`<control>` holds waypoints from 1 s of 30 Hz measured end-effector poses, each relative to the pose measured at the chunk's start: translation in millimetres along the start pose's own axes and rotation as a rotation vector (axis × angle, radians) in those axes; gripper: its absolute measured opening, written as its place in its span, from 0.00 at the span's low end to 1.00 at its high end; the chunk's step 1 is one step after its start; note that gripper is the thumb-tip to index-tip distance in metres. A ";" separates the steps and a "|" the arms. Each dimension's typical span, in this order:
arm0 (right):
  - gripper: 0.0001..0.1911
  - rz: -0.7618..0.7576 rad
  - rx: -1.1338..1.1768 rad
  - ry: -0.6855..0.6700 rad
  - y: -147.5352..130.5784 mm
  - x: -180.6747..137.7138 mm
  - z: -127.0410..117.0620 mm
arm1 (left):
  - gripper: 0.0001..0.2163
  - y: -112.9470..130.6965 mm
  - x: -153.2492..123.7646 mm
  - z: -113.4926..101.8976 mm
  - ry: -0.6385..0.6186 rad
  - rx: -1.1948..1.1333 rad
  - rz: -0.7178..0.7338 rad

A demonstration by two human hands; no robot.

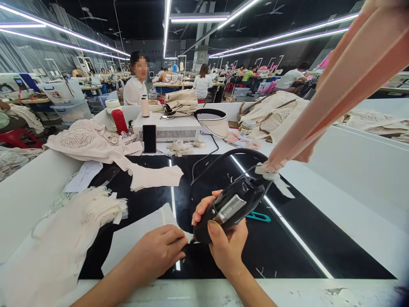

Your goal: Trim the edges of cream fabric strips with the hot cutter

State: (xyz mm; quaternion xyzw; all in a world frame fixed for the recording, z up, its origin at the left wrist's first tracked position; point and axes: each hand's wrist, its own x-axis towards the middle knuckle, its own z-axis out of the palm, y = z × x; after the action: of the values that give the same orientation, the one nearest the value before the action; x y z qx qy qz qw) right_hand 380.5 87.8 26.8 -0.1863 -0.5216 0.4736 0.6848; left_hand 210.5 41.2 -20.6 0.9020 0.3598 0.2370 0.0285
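My right hand (227,248) grips a black hand-held tool (233,205) with a silver plate on its side, tip pointing up and right. At the tip sits a white scrap and the end of a long pink strap (335,89), which runs taut to the upper right corner. A black cable (217,158) loops from the tool across the black table (287,251). My left hand (159,251) lies knuckles-up on a white sheet (134,236), fingers curled at its right edge, just left of the tool.
Small teal snips (258,217) lie right of the tool. A pile of cream cut pieces (79,221) and lace fabric (86,140) fill the left. Behind stand a white box unit (169,128), a phone (149,138) and a red bottle (120,121). A person (136,89) sits opposite.
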 end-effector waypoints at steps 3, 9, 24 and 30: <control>0.17 -0.005 0.010 0.002 1.6 1.0 1.8 | 0.10 -0.5 -0.4 0.3 -0.002 0.007 -0.001; 0.18 -0.008 -0.012 0.009 0.8 2.8 2.3 | 0.10 -2.2 -0.6 2.0 -0.009 0.013 -0.002; 0.17 -0.004 -0.072 0.032 -2.5 5.1 -3.7 | 0.09 -0.9 1.3 -0.1 0.023 0.024 0.005; 0.18 -0.023 -0.054 0.066 -6.4 6.0 -11.1 | 0.10 -1.7 0.5 1.6 0.001 0.021 -0.013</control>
State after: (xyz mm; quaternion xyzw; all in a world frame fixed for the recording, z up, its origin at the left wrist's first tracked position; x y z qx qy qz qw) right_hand 393.4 92.4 30.5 -0.2142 -0.5137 0.4450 0.7016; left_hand 210.4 43.0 -22.2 0.8997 0.3683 0.2336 0.0204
